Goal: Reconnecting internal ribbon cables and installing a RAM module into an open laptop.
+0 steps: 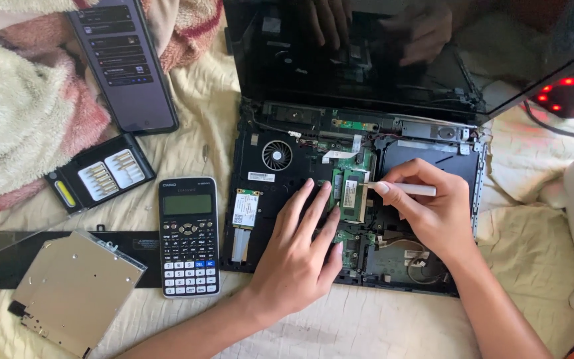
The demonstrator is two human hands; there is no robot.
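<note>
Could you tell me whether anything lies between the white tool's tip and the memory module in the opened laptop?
Nothing visible does. The right hand holds the white tool with its tip right at the memory module. The left hand rests flat on the other side, fingertips at the module's edge, not across the tool's path.

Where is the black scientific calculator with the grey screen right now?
In the head view, the black scientific calculator lies on the cream bedsheet left of the opened black laptop base, between it and the silver optical drive.
</note>
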